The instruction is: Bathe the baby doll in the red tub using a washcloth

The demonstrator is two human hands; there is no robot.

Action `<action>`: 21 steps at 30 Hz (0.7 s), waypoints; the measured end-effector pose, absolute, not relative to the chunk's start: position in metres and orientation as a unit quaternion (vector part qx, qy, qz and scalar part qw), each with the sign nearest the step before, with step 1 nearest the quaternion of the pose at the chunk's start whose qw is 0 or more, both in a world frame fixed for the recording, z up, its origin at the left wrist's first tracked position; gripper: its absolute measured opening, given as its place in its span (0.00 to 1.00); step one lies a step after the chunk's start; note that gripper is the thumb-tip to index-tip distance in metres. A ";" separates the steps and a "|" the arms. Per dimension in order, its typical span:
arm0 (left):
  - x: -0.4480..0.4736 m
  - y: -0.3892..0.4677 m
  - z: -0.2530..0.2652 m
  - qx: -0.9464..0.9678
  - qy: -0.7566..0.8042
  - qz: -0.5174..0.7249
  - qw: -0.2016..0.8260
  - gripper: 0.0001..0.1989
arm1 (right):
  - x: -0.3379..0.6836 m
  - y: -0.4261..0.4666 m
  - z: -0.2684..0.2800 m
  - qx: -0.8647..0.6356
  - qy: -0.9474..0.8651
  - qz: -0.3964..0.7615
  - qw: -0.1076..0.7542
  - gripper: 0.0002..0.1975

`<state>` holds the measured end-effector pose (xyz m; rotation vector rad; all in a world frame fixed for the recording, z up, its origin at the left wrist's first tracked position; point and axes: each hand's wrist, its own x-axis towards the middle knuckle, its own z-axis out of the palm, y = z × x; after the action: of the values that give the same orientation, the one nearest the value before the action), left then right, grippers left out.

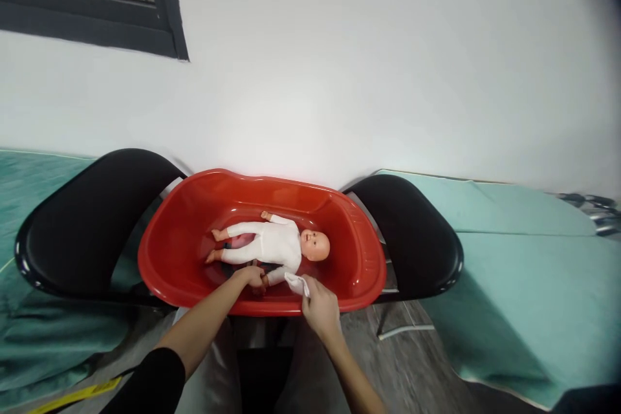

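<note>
Left hand (pixel 250 276): closed around the near forearm of the baby doll (pixel 272 242), just above the doll's small hand, inside the tub.
Right hand (pixel 320 310): pinching a small white cloth (pixel 297 283) between thumb and fingers, at the tub's near rim, the cloth touching or almost touching the doll's near sleeve.
Doll: lies on its back on the floor of the red plastic baby tub (pixel 359 272), dressed in a white one-piece suit.
Long axis: runs left to right across the view, bald head toward the right end of the tub, feet toward the left; the face is turned up and slightly to the camera.
Handling, as judged: the arm looks best held lightly and steadily by the left hand while the cloth is drawn along the sleeve in short strokes, without twisting the limb or shifting the body.
Tub: rests across two black chairs (pixel 82 226), one under each end.
Surroundings: teal sheets (pixel 524 259) at both sides, a white wall (pixel 339 77) behind, a dark-framed window (pixel 97 0) at upper left.
</note>
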<state>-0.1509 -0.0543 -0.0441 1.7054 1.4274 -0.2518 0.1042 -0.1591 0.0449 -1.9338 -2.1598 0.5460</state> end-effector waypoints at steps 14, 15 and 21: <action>-0.120 -0.052 -0.019 0.816 0.558 -0.023 0.149 0.38 | 0.099 -0.163 0.044 -0.666 -0.720 0.160 0.112 0.20; -0.117 -0.051 -0.023 0.817 0.558 -0.037 0.142 0.42 | 0.099 -0.163 0.045 -0.667 -0.719 0.164 0.109 0.20; -0.105 -0.050 -0.043 0.821 0.541 -0.133 0.123 0.59 | 0.099 -0.163 0.041 -0.667 -0.720 0.159 0.105 0.19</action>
<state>-0.1047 -0.0495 -0.0430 2.3955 1.5783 -0.3884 0.0992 -0.1627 0.0406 -1.9658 -2.1229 0.4698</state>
